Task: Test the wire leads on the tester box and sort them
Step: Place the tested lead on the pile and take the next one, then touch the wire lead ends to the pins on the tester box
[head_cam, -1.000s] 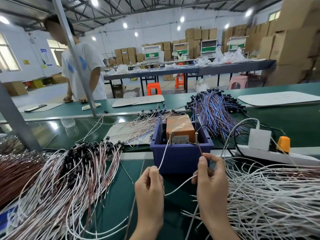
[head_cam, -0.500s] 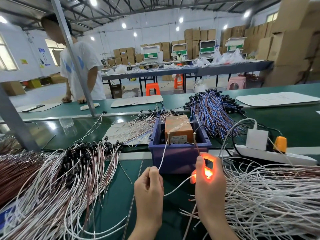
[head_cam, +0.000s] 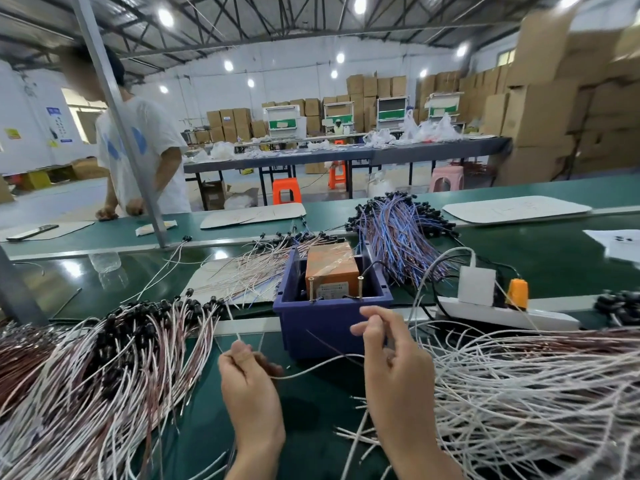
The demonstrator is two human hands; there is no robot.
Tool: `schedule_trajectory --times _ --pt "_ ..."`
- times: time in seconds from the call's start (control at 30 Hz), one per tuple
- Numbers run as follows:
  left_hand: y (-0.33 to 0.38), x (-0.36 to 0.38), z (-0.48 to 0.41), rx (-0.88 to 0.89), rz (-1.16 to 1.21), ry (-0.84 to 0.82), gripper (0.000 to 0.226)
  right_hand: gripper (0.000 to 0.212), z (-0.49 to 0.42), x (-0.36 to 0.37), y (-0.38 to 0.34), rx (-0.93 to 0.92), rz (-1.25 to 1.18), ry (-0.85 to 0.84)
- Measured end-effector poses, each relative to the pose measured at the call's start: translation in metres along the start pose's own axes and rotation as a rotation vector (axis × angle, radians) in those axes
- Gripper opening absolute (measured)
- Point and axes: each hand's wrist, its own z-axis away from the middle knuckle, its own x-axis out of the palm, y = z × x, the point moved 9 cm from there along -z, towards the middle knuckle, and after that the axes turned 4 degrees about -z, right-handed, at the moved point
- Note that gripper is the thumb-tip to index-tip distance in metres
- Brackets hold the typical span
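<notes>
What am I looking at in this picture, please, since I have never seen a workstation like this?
No machine is at work here: the single view comes from a camera worn on a person's head, looking down at their two bare hands. The left hand pinches one end of a thin white wire lead; the right hand holds it further along, so both grips share one lead. Just beyond stands a dark blue plastic bin holding an orange tester box with two upright brass posts. On the green table lie a heap of white-and-brown leads with black ends on the left, a heap of white leads on the right, and a white power strip.
</notes>
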Motion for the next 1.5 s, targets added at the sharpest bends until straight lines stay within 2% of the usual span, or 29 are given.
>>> schedule_trajectory --times 0.07,0.17,0.3,0.4,0.6,0.67,0.73,0.8,0.83,0.93,1.03,1.1,1.23,1.37,1.5 --pt "-0.001 0.0 -0.002 0.0 -0.038 -0.017 0.034 0.022 -0.011 -0.019 -0.01 0.042 -0.18 0.031" --pt "-0.003 0.005 -0.001 0.001 -0.112 -0.074 0.037 0.024 -0.036 -0.072 -0.012 0.149 -0.376 0.151" --pt "-0.002 0.014 0.002 0.029 -0.155 -0.139 0.037 0.025 -0.077 -0.162 -0.011 0.193 -0.385 0.319" --pt "-0.009 0.017 -0.001 0.012 -0.163 -0.138 0.033 0.025 -0.104 -0.228 0.007 0.295 -0.35 0.437" --pt "-0.035 0.023 -0.008 -0.051 -0.175 -0.118 0.047 0.026 -0.135 -0.329 0.042 0.411 -0.046 0.549" --pt "-0.037 0.023 -0.007 -0.061 -0.181 -0.118 0.047 0.031 -0.137 -0.34 0.044 0.396 0.161 0.507" --pt "-0.032 0.024 -0.003 -0.05 -0.192 -0.128 0.043 0.032 -0.134 -0.339 0.034 0.31 0.481 0.462" --pt "-0.025 0.025 -0.001 -0.031 -0.189 -0.143 0.031 0.031 -0.127 -0.316 0.007 0.08 0.823 0.414" --pt "-0.022 0.026 0.001 -0.027 -0.182 -0.156 0.027 0.031 -0.121 -0.295 -0.008 -0.061 0.906 0.385" --pt "-0.014 0.038 0.008 -0.016 -0.195 -0.227 0.027 0.025 -0.096 -0.217 -0.033 -0.313 0.87 0.235" --pt "-0.005 0.045 0.017 -0.018 -0.21 -0.323 0.028 0.024 -0.063 -0.131 -0.041 -0.404 0.721 0.066" --pt "-0.001 0.04 0.013 -0.029 -0.197 -0.372 0.026 0.023 -0.039 -0.073 -0.044 -0.404 0.601 -0.059" --pt "0.02 0.008 -0.023 0.068 -0.278 -0.423 0.023 0.02 0.003 0.029 -0.042 -0.343 0.427 -0.288" --pt "0.034 -0.041 -0.075 0.162 -0.531 -0.39 0.02 0.019 0.024 0.092 -0.01 -0.14 0.385 -0.497" --pt "0.04 -0.071 -0.117 0.243 -0.807 -0.356 0.018 0.018 0.041 0.12 0.032 0.1 0.33 -0.666"
